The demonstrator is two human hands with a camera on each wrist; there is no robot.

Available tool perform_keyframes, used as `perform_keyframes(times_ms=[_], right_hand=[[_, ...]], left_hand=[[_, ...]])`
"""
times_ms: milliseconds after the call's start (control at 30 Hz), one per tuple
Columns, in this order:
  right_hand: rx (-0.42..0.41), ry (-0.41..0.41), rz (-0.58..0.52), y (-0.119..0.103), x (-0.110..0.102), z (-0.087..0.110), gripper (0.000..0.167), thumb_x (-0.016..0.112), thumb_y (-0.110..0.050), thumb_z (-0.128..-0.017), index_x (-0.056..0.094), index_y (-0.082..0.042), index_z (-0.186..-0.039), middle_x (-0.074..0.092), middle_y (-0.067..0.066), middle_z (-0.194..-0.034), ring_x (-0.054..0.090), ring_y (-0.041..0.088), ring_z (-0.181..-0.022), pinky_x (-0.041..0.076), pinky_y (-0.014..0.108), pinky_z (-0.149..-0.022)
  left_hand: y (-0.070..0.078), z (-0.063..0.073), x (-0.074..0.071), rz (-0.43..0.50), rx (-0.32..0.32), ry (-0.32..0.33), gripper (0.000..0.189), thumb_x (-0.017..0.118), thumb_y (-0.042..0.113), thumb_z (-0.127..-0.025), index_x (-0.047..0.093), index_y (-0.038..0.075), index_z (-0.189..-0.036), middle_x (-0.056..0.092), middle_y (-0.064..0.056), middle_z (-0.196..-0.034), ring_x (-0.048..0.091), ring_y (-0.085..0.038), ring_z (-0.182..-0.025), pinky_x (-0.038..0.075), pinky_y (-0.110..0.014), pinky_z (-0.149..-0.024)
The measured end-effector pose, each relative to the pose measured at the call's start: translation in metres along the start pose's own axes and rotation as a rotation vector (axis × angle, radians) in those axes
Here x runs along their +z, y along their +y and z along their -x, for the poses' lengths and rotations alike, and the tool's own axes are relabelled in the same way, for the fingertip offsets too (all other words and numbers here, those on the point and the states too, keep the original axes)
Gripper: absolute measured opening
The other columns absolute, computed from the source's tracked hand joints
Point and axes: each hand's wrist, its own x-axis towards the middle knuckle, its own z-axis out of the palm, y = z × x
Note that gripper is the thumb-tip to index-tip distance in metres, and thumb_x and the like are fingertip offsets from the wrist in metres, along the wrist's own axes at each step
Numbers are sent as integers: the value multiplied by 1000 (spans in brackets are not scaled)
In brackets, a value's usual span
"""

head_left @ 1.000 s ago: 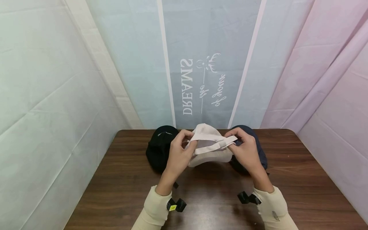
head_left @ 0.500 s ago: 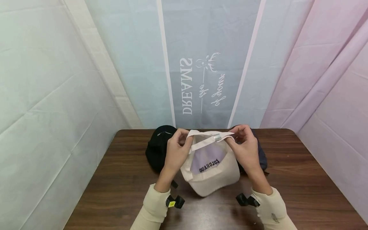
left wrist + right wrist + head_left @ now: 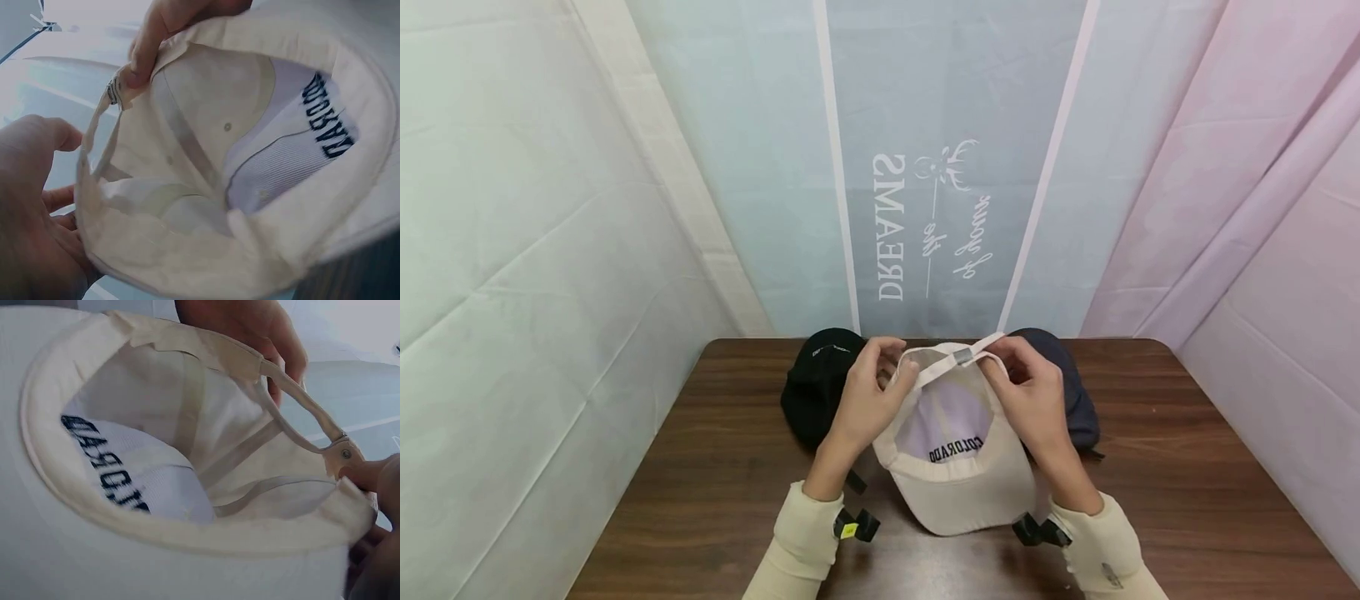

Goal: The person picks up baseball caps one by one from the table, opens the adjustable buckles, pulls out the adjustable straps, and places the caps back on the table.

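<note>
A cream baseball cap hangs between both hands, brim toward the person and the inside facing up. Dark COLORADO stitching shows reversed on its pale lilac lining. My left hand holds the back edge at the left, fingers behind the cap; in the left wrist view its thumb lies close to the adjusting strap. At the right end of that strap, my right hand pinches the edge, its thumb inside the rim. A metal buckle sits on the strap between the hands.
A black cap lies on the brown wooden table, left of the hands. On the right lies a navy cap, partly behind the right hand. Printed fabric hangs along the table's back edge, with pale cloth walls either side.
The cream cap has tipped so its brim swung down toward the person, revealing its lining and lettering. Both hands stay near the same place at its back edge.
</note>
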Motion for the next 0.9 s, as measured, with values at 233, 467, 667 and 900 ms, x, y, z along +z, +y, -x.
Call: perform_keyframes(times_ms=[233, 467, 667, 900], right_hand=[[-153, -66, 76, 0, 4, 2, 21, 83, 3, -88, 78, -12, -101, 65, -1, -82, 49, 4, -63, 38, 15, -56], [-197, -61, 113, -1, 5, 2, 14, 83, 0, -89, 78, -10, -98, 65, 1, -85, 49, 4, -67, 38, 16, -60], [-241, -48, 81, -2, 7, 3, 15, 79, 2, -91, 77, -10, -99, 65, -2, -84, 48, 3, -64, 38, 15, -58], [-263, -75, 78, -4, 12, 7, 21, 79, 6, -88, 76, -11, -100, 63, -2, -83, 45, 3, -62, 37, 15, -56]], left_hand=[[0, 2, 2, -75, 37, -43, 30, 74, 12, -100, 65, 6, -128, 64, -8, -111, 61, -15, -91, 52, -23, -74], [1, 1, 1, -90, 59, -23, 26, 73, 11, -101, 67, 6, -126, 63, -8, -113, 63, -18, -92, 55, -27, -74], [3, 3, 4, -146, 125, -17, 21, 72, 11, -101, 70, 7, -121, 61, -8, -123, 58, -23, -112, 57, -39, -90], [15, 5, 17, -232, 299, 87, 4, 74, 9, -98, 75, 12, -101, 69, -4, -109, 58, -22, -112, 52, -37, -97]])
